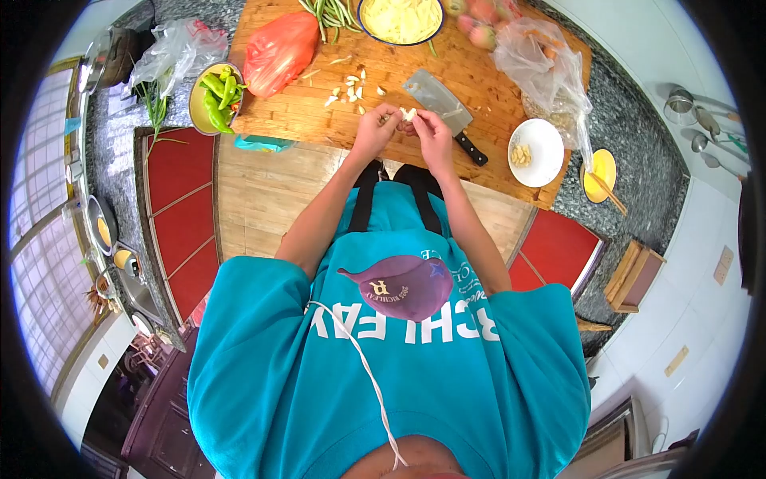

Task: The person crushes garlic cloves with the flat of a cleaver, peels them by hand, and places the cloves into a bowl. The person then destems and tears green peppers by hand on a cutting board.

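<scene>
Close together over the near edge of the wooden board, my left hand (377, 131) and my right hand (432, 137) pinch a pale garlic clove (408, 115) between their fingertips. Part of the clove is hidden by the fingers. Just beyond my left hand, several loose garlic cloves (352, 89) and bits of skin lie scattered. A cleaver (435, 97) rests flat beside my right hand, its black handle pointing toward me. Farther right, a white bowl (546, 168) holds several peeled cloves (521, 156).
Across the wooden board (479, 72) are a red plastic bag (281, 49), green beans (333, 14), a bowl of pale shreds (401, 19) and clear bags (538, 56). A bowl of green peppers (219, 102) sits left; a yellow bowl (600, 169) with chopsticks (610, 194) sits right.
</scene>
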`<state>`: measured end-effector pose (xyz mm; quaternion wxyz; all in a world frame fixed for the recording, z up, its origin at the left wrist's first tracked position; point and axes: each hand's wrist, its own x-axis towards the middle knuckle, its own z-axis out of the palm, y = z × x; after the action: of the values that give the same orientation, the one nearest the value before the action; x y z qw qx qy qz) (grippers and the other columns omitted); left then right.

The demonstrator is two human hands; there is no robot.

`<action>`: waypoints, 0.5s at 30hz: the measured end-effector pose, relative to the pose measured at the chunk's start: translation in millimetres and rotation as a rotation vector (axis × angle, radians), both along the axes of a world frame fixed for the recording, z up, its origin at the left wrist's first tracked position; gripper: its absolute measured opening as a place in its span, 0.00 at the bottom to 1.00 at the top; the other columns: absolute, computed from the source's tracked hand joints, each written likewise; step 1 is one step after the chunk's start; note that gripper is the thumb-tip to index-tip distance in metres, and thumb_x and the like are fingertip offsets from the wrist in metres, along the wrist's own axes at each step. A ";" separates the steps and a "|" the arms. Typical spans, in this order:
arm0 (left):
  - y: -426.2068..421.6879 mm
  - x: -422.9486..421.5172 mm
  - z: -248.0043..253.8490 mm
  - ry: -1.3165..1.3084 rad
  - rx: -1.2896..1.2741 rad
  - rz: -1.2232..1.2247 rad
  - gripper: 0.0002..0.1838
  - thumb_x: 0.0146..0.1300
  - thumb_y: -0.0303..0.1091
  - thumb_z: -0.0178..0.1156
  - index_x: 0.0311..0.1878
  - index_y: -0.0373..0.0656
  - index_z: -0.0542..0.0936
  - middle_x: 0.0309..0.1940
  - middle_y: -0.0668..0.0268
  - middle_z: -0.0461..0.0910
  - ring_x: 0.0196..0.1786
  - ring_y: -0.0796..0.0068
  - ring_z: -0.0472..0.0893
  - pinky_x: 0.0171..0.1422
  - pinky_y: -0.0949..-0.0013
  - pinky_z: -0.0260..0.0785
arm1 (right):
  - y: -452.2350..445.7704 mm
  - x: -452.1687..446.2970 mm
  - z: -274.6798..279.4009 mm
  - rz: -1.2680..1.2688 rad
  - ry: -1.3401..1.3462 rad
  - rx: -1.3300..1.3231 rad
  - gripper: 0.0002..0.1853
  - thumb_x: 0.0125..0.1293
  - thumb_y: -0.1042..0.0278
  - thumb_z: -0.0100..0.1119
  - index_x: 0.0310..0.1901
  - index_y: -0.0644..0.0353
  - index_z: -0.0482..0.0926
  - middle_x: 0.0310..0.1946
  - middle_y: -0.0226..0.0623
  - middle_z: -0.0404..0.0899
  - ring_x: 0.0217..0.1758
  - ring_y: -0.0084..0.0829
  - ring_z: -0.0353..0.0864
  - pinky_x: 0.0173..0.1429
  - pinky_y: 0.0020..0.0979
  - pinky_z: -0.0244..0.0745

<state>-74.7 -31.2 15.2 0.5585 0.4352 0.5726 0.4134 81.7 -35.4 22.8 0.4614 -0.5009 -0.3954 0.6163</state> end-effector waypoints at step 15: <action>-1.2 0.9 6.0 0.142 0.157 -0.027 0.11 0.68 0.36 0.64 0.38 0.35 0.82 0.26 0.57 0.83 0.28 0.72 0.80 0.34 0.66 0.72 | 2.9 -7.4 12.0 -0.074 0.024 0.066 0.09 0.73 0.72 0.60 0.47 0.69 0.76 0.34 0.39 0.84 0.32 0.24 0.83 0.37 0.26 0.79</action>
<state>-73.8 -32.5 21.2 0.4862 0.5136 0.5705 0.4175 74.2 -32.6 34.8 0.5050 -0.4924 -0.3912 0.5911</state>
